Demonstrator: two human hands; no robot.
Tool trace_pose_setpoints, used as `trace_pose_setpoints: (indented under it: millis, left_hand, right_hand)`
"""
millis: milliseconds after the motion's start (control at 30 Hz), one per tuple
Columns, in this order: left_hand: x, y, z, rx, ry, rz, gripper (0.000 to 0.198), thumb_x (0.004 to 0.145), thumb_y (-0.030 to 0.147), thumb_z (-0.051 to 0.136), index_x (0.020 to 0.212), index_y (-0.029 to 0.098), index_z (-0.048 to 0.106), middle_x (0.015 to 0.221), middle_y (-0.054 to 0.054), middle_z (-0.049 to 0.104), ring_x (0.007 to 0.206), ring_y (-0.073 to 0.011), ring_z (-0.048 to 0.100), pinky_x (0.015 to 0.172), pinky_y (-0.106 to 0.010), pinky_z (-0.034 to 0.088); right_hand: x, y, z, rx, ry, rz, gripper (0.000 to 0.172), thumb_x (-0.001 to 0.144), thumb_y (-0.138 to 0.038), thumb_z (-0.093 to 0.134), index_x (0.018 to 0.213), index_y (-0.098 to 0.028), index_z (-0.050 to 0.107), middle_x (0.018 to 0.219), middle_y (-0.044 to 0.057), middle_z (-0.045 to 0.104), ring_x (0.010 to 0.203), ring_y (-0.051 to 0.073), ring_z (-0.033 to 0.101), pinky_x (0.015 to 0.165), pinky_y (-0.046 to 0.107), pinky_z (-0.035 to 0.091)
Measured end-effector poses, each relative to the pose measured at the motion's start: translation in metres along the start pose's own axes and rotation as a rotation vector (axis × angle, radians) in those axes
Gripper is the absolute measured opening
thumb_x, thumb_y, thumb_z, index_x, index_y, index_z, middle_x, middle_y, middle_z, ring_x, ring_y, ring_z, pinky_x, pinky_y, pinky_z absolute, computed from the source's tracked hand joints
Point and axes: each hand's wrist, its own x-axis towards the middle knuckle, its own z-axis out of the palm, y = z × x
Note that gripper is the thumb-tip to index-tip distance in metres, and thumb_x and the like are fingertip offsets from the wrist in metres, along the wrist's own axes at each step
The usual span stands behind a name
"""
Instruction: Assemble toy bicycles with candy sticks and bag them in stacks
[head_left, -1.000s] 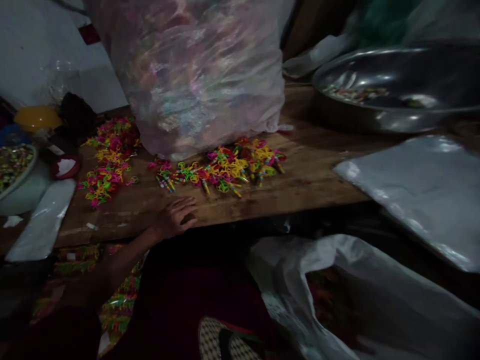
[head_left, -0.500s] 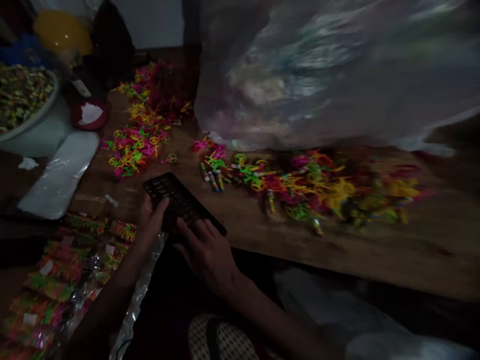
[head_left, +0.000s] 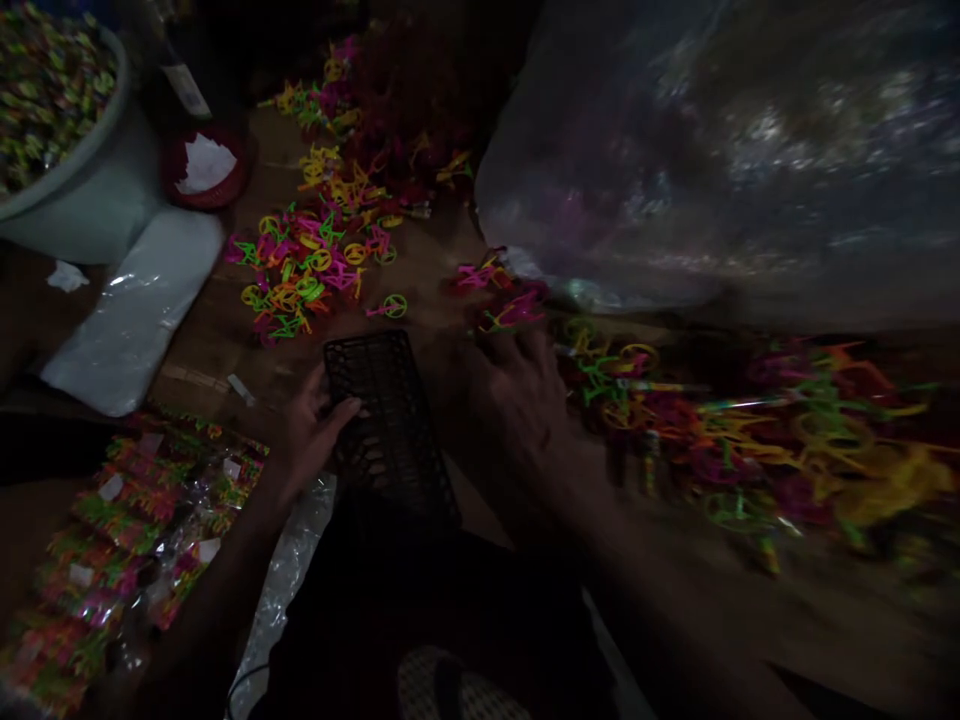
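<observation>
My left hand (head_left: 311, 430) grips the left rim of a black, openwork plastic basket (head_left: 397, 430), thumb over the edge. The basket lies tilted at the table's near edge, and I cannot make out anything in it. Right of it, my right hand (head_left: 521, 390) reaches down to the tabletop beside a few pink and green plastic toy pieces (head_left: 517, 305). Its fingers bend downward, blurred, with the tips hidden. Close to that hand's right side spreads a heap of colourful plastic toys (head_left: 720, 450), with small printed tubes among them.
Another toy heap (head_left: 300, 260) lies farther back. At left are a large tub (head_left: 105, 205) of small wrapped pieces, a red bowl (head_left: 238, 180) of white paper slips, a stack of clear bags (head_left: 142, 310) and filled packets (head_left: 127, 520). A big plastic sack (head_left: 637, 200) bulges behind.
My right hand has left the basket and moved right to the tabletop beside the toys. The basket has turned to point more toward me. The view has shifted.
</observation>
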Motion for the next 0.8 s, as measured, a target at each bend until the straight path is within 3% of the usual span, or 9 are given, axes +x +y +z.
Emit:
trace_pose_setpoints:
  millis: [100,200,367,533,700,800]
  left_hand:
    - [-0.002,-0.001,-0.004,0.126,0.109,0.031,0.09,0.08,0.04,0.073,0.156,0.019,0.029,0.1,-0.008,0.076,0.082,-0.022,0.074,0.072,-0.032,0.062]
    - [-0.004,0.005,-0.002,0.41,0.213,0.12,0.084,0.084,0.034,0.066,0.157,0.019,0.027,0.111,-0.01,0.074,0.095,-0.0237,0.074,0.083,-0.036,0.061]
    - [-0.007,0.017,0.013,0.887,0.324,0.127,0.078,0.089,0.035,0.059,0.158,0.022,0.027,0.122,-0.014,0.071,0.102,-0.0321,0.071,0.095,-0.049,0.054]
    - [-0.006,0.016,0.023,1.071,0.362,0.172,0.065,0.09,0.04,0.056,0.151,0.021,0.043,0.093,-0.014,0.075,0.078,-0.0324,0.07,0.082,-0.049,0.054]
    - [-0.001,0.009,0.018,1.088,0.325,0.247,0.055,0.089,0.047,0.055,0.137,0.022,0.061,0.079,-0.014,0.072,0.065,-0.0331,0.064,0.073,-0.054,0.052]
    - [0.001,0.004,0.015,1.053,0.337,0.343,0.052,0.088,0.046,0.058,0.134,0.024,0.063,0.075,-0.01,0.07,0.065,-0.0293,0.063,0.077,-0.05,0.051]
  right_hand:
    - [-0.004,0.003,0.002,-0.027,0.021,-0.001,0.035,0.095,-0.017,0.044,0.122,-0.015,0.066,0.134,0.016,0.055,0.113,0.032,0.045,0.094,0.044,0.041]
    - [-0.009,0.009,0.003,-0.035,0.04,-0.006,0.038,0.093,-0.013,0.043,0.123,-0.016,0.066,0.13,0.016,0.056,0.114,0.032,0.044,0.094,0.044,0.041]
    - [-0.019,0.006,-0.005,-0.053,-0.069,0.01,0.042,0.095,-0.014,0.041,0.131,-0.021,0.063,0.124,0.014,0.06,0.113,0.032,0.044,0.095,0.044,0.039]
    - [-0.024,-0.002,-0.011,0.039,-0.051,-0.042,0.042,0.097,-0.016,0.041,0.133,-0.021,0.062,0.131,0.013,0.059,0.116,0.029,0.047,0.099,0.045,0.039]
    - [-0.049,0.015,-0.007,0.178,0.121,-0.004,0.039,0.093,-0.016,0.047,0.128,-0.022,0.064,0.119,0.01,0.067,0.109,0.027,0.054,0.094,0.044,0.044]
    - [-0.077,0.036,-0.012,0.205,0.323,0.213,0.032,0.094,-0.02,0.045,0.115,-0.02,0.069,0.102,0.01,0.069,0.092,0.023,0.06,0.079,0.036,0.047]
